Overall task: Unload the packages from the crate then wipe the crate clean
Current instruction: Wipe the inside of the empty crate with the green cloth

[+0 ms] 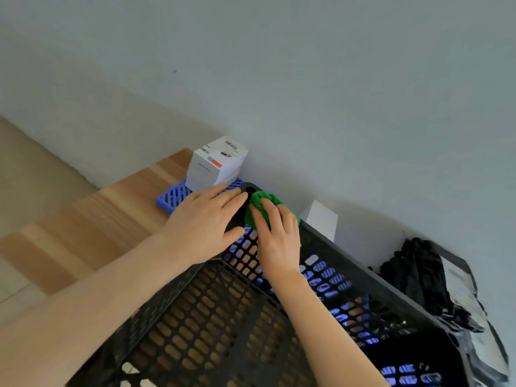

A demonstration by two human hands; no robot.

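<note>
A black perforated plastic crate [349, 272] stands on a wooden table, and nothing lies inside it. At the crate's far left corner my right hand [276, 241] presses a bunched green cloth [261, 203] against the rim, fingers curled over it. Beside it my left hand [203, 222] lies with straight fingers on the outside of the same corner, thumb on the wall. A white package [215, 163] with barcodes and a red label stands beyond the corner. Behind the crate, a second white package [321, 219] leans at the wall.
A blue perforated tray [171, 198] lies under the white package on the wooden table [97, 219]. Black plastic-wrapped packages [430, 277] are piled right of the crate. A grey wall runs close behind everything. The table's left edge drops to a light floor.
</note>
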